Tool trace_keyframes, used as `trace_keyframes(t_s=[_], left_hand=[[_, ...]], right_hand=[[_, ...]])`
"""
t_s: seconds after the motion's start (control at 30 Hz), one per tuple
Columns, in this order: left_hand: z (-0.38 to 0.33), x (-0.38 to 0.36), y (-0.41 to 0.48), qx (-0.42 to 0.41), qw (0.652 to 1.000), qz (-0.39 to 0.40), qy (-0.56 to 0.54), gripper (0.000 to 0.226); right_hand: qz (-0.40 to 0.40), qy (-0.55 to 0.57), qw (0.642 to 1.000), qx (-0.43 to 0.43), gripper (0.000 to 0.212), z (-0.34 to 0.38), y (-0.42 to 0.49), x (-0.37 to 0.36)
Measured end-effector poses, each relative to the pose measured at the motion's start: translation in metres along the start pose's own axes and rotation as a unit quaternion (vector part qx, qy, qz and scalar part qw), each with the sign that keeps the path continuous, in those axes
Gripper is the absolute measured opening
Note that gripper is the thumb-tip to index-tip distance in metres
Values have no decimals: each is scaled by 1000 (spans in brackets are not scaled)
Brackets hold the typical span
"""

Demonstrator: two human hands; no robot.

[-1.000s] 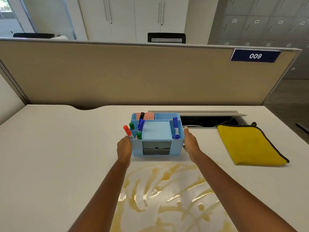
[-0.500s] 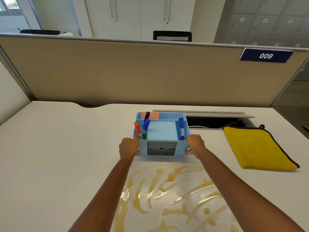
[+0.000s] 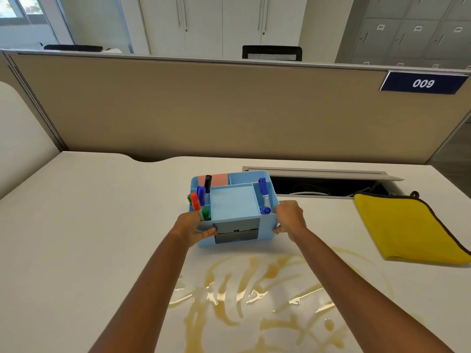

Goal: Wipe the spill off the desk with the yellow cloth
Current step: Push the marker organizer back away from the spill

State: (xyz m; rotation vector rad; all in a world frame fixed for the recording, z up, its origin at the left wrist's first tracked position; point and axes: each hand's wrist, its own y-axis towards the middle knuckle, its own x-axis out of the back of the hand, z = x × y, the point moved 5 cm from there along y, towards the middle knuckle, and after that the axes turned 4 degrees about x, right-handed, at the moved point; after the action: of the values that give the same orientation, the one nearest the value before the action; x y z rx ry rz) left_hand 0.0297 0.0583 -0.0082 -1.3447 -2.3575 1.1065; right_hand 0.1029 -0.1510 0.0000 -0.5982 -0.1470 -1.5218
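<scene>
A brownish-yellow spill point(image 3: 257, 299) is smeared in streaks across the white desk point(image 3: 89, 225) in front of me. The folded yellow cloth point(image 3: 405, 225) with a dark edge lies on the desk at the right, untouched. A light blue desk organizer point(image 3: 233, 207) holding several markers stands just beyond the spill. My left hand point(image 3: 190, 226) grips its left side and my right hand point(image 3: 289, 217) grips its right side. The organizer looks tilted, its front edge a little off the desk.
Behind the organizer an open cable tray point(image 3: 321, 186) is sunk into the desk. A beige partition point(image 3: 204, 110) with a "009" sign point(image 3: 423, 82) closes off the desk's far edge. Bare desk surface lies to the left of the organizer.
Both hands closed around the organizer's sides and it tipped and shifted slightly. The view has risen and turned, so the cloth sits farther right in frame.
</scene>
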Motion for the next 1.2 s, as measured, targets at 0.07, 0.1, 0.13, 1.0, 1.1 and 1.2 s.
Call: trace_keyframes(t_s=[0.07,0.1,0.13,1.0,1.1,1.2], left_hand=[[0,10,-4,37,999,-13,-27,29],[0,15,-5,48,998,-21,-34,30],[0,18,-5,51,998,-28,-38,31],[-101,43,23,-188,898,-265,297,31],[-106,41,31,-183,900,-271,288,31],[-108,41,36,-180,899,-281,285,32]], right_hand=[[-1,-5,1000,12,19,13,1,-6],[3,-16,1000,22,15,20,2,-10],[9,-31,999,33,11,26,4,-14],[-51,97,994,-11,26,60,30,-75],[-53,102,993,-11,25,57,35,-80],[-48,110,993,-9,27,56,39,-85]])
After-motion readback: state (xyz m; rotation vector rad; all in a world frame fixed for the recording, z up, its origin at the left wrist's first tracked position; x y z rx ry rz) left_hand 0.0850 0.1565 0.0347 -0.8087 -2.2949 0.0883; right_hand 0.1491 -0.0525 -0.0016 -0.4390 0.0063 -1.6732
